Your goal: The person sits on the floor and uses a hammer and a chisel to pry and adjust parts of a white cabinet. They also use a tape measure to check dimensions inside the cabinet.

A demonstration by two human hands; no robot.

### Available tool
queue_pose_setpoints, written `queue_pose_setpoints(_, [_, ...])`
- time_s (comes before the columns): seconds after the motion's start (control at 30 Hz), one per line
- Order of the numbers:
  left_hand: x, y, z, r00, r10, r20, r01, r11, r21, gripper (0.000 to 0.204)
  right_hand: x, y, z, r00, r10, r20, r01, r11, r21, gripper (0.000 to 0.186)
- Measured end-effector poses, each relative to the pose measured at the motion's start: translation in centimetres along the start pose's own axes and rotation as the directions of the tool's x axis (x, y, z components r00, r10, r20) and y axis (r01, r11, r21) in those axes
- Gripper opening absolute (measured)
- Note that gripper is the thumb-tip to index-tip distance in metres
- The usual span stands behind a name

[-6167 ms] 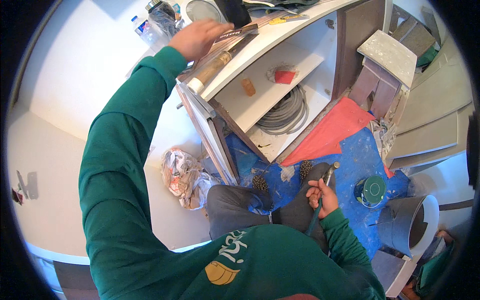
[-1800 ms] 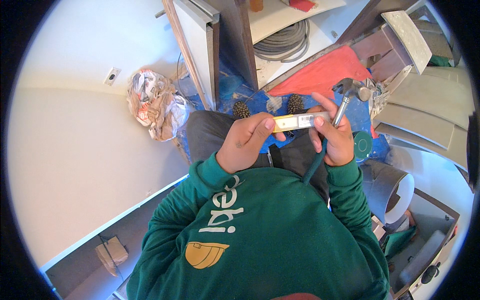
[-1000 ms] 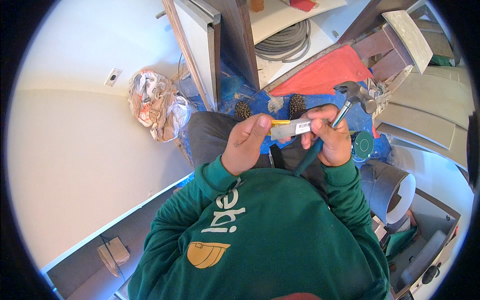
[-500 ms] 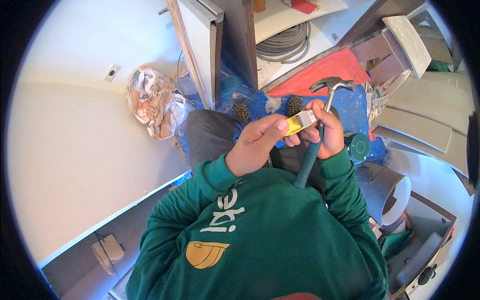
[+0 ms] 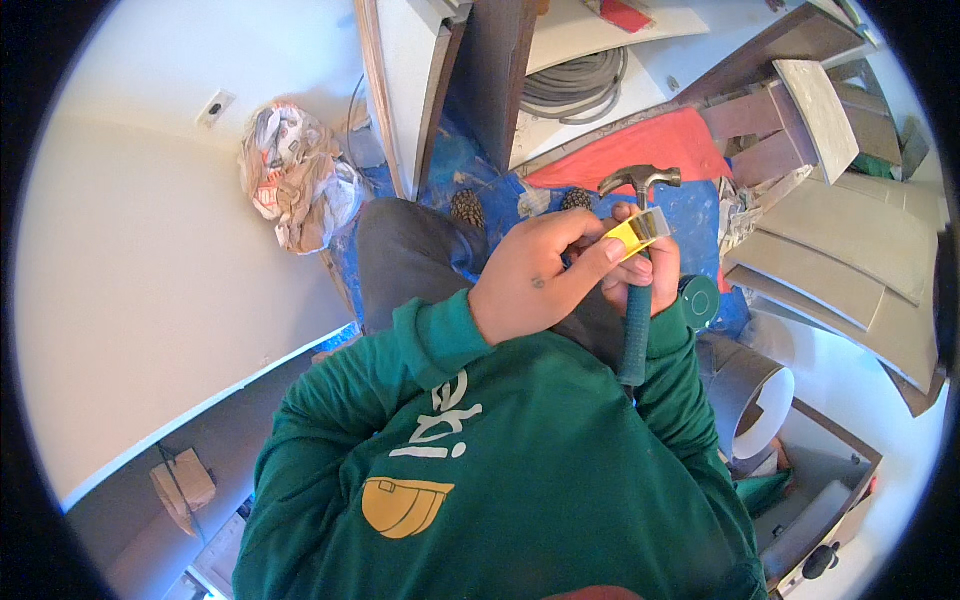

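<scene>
My left hand (image 5: 535,280) pinches a small yellow-and-grey box (image 5: 626,238) between thumb and fingers. The box's grey end points away to the right and has a dark patch beside it. Wrapped round the claw hammer (image 5: 636,325) is my right hand (image 5: 664,275), partly hidden behind the box and the left fingers. The hammer stands nearly upright in the picture, metal head farthest from me and green grip toward my body. The box crosses in front of the hammer's neck; whether they touch I cannot tell. Some right fingertips lie close under the box.
Blue sheeting (image 5: 700,225) covers the floor around my feet. A crumpled paper-filled bag (image 5: 300,180) sits by the left wall. Ahead are upright panels (image 5: 490,80), coiled cable (image 5: 575,85) and a red cloth (image 5: 640,145). A green round container (image 5: 699,302) and rolled sheet (image 5: 765,400) stand right.
The box has moved right, across the hammer's neck, and its dark patch now shows. The hammer has swung more upright. The whole view has shifted slightly.
</scene>
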State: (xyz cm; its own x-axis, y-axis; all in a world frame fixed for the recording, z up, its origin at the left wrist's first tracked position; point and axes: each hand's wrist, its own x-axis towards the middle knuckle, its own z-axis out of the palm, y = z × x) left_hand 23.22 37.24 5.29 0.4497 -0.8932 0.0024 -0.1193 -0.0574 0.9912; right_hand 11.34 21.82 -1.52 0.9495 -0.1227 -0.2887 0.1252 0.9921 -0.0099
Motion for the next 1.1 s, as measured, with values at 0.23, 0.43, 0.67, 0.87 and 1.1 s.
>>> queue_pose_setpoints(0.23, [0.3, 0.6, 0.2, 0.992, 0.117, -0.035, -0.122, 0.98, -0.156, 0.021, -0.2, 0.8, -0.2, 0.999, 0.009, -0.037, -0.008, 0.999, 0.034, 0.027])
queue_pose_setpoints(0.43, [0.5, -0.1, 0.6, 0.957, 0.199, -0.21, -0.224, 0.969, -0.104, 0.028, -0.2, 1.1, -0.3, 0.994, 0.091, -0.062, -0.088, 0.995, 0.044, 0.028])
queue_pose_setpoints(0.67, [1.3, -0.7, -0.9, 0.986, 0.164, -0.015, -0.164, 0.975, -0.151, 0.028, -0.5, 1.3, -0.7, 0.972, 0.167, -0.164, -0.179, 0.982, -0.06, 0.028])
queue_pose_setpoints(0.87, [0.8, -1.5, -0.8, 0.974, 0.222, -0.041, -0.224, 0.972, -0.071, 0.024, -0.8, 1.3, 0.4, 0.98, 0.102, -0.168, -0.115, 0.991, -0.067, 0.042])
queue_pose_setpoints(1.1, [0.1, -0.5, -0.1, 0.976, 0.127, -0.176, -0.129, 0.992, 0.005, 0.019, -1.0, 1.1, -0.3, 0.996, 0.024, -0.084, -0.04, 0.98, -0.193, 0.053])
